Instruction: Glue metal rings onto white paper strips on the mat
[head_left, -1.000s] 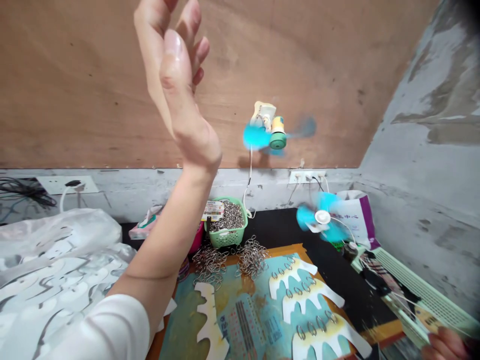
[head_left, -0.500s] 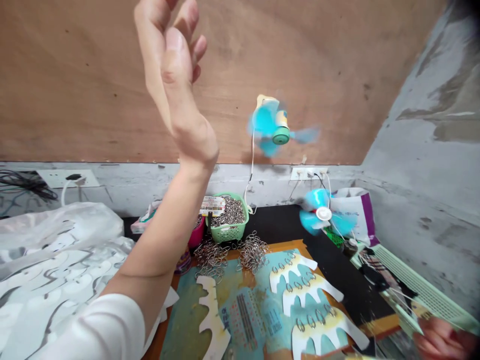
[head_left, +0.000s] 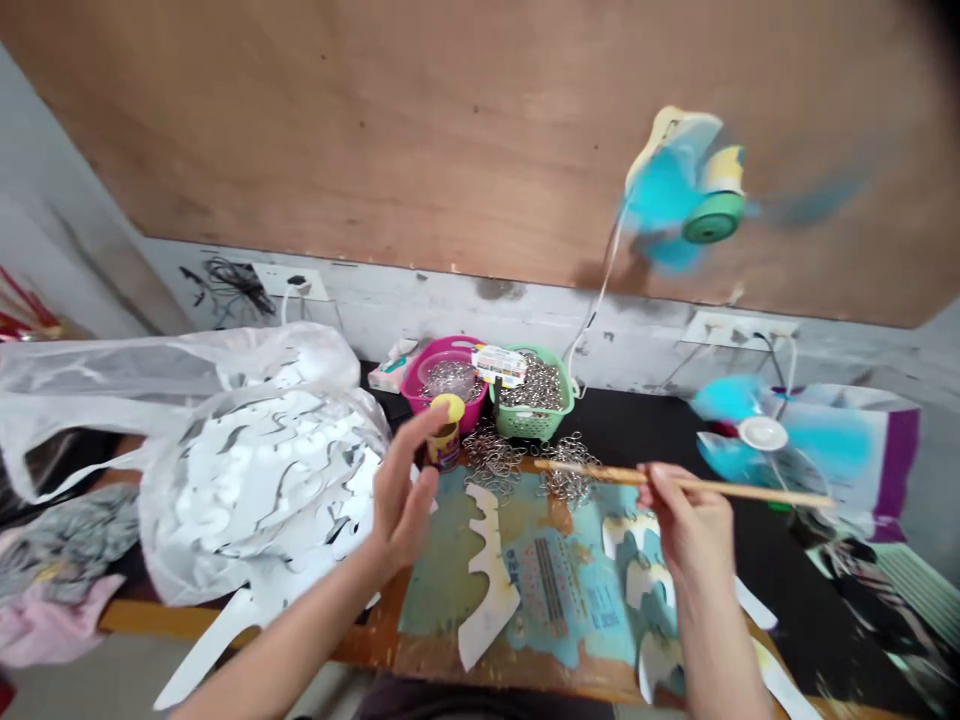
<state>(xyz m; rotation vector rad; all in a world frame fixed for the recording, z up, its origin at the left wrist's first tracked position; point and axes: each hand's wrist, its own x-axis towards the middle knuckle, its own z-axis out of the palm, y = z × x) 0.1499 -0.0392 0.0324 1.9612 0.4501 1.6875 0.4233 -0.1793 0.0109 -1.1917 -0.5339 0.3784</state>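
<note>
A thin wooden stick (head_left: 592,470) is gripped in the right hand (head_left: 686,515), pinched between thumb and fingers; it is held roughly level over the board, its far end reaching above a loose heap of metal rings (head_left: 570,484). The left hand (head_left: 397,500) is open, with fingers spread and raised; its fingertips are at a small jar with a yellow lid (head_left: 446,432), though contact cannot be confirmed. The jar is placed at the far edge of a teal and ochre printed board (head_left: 442,590), beside a second heap of metal rings (head_left: 491,458). A scalloped white paper strip (head_left: 487,590) is laid on the board; further white paper pieces (head_left: 645,585) are seen beneath the right hand. A green plastic basket (head_left: 519,425) filled with rings and a pink bowl (head_left: 442,345) are set behind the heaps; a white plastic bag (head_left: 255,480) of paper offcuts lies to the left; two teal-bladed fans (head_left: 686,190) are seen blurred at upper right, one mounted on the plywood.
</note>
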